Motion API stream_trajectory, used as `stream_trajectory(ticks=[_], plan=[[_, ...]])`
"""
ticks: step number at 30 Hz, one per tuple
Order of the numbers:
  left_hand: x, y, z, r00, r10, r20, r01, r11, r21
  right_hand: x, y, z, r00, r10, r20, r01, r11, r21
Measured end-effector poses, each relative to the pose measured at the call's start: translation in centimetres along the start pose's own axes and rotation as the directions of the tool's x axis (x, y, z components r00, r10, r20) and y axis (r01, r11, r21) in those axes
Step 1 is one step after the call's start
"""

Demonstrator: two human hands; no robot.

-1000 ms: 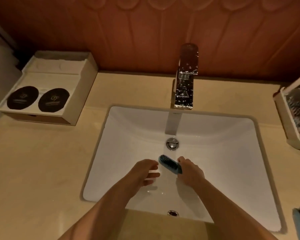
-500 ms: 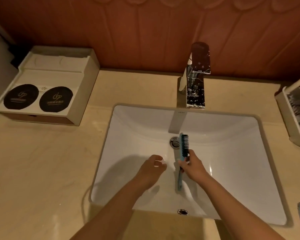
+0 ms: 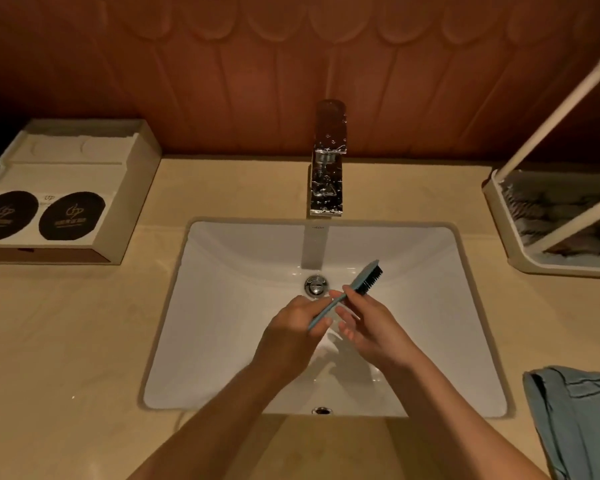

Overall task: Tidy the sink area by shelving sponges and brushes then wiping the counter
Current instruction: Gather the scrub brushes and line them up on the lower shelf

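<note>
Blue brush (image 3: 352,292) gripped by left hand (image 3: 291,336) and right hand (image 3: 369,327) over the sink (image 3: 222,306), so drips fall inside.

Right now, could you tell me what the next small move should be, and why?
Probably carry the blue brush, held by both the left hand and right hand above the sink, right to the white rack; it isn't shelved yet.

A beige counter (image 3: 84,341) is seen around a white sink (image 3: 222,323). On it are set a box (image 3: 84,188), a rack (image 3: 506,233) and a blue cloth (image 3: 575,420).
</note>
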State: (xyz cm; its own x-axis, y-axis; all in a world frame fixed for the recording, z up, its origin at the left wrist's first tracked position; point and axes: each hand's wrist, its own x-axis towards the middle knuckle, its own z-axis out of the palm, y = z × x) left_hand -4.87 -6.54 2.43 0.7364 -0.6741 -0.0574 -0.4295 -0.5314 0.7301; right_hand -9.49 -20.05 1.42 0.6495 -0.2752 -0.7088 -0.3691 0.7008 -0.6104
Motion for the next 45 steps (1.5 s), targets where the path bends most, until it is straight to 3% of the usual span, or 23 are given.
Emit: stream_trajectory(ticks=[3,8,13,22,26,30,35,38,40,45], plan=[[0.6,2.5,0.1,0.993,-0.052,0.108,0.066,0.989,-0.131,-1.6,-1.5,-1.7,0.999,-0.009,0.038,0.007,0.998,0.055],[0.1,5.6,0.9,0.993,-0.061,0.099,0.091,0.941,-0.327,-4.5,-3.8,-4.3,0.982,-0.186,0.038,0.188,0.979,-0.075],[1.6,9.4,3.6,0.993,0.003,0.122,0.031,0.959,-0.282,-6.4,-5.8,-8.4,0.932,-0.353,-0.078,0.343,0.932,-0.118],[6.4,17.7,10.0,0.963,0.121,0.241,-0.041,0.949,-0.314,-7.8,-10.8,-17.5,0.832,-0.492,-0.256,0.485,0.869,-0.093],[9.3,21.2,12.9,0.951,0.160,0.264,-0.073,0.948,-0.311,-7.6,-13.9,-21.6,0.821,-0.475,-0.316,0.475,0.876,-0.082],[12.6,24.4,15.1,0.987,0.039,0.159,0.006,0.961,-0.275,-6.8,-17.8,-25.7,0.802,-0.462,-0.380,0.453,0.884,-0.119],[15.9,26.9,16.8,0.994,0.082,0.066,-0.062,0.965,-0.255,-4.4,-22.6,-30.5,0.763,-0.459,-0.455,0.397,0.888,-0.231],[16.7,27.0,17.4,0.997,0.048,-0.064,-0.052,0.996,-0.069,-2.7,-25.2,-33.3,0.728,-0.481,-0.488,0.319,0.868,-0.380],[16.7,26.6,17.6,0.983,0.106,-0.147,-0.094,0.992,0.090,-1.8,-26.7,-34.6,0.714,-0.500,-0.490,0.255,0.838,-0.482],[16.6,26.5,18.0,0.970,0.152,-0.192,-0.121,0.979,0.165,0.2,-28.9,-36.8,0.703,-0.501,-0.506,0.091,0.768,-0.634]])
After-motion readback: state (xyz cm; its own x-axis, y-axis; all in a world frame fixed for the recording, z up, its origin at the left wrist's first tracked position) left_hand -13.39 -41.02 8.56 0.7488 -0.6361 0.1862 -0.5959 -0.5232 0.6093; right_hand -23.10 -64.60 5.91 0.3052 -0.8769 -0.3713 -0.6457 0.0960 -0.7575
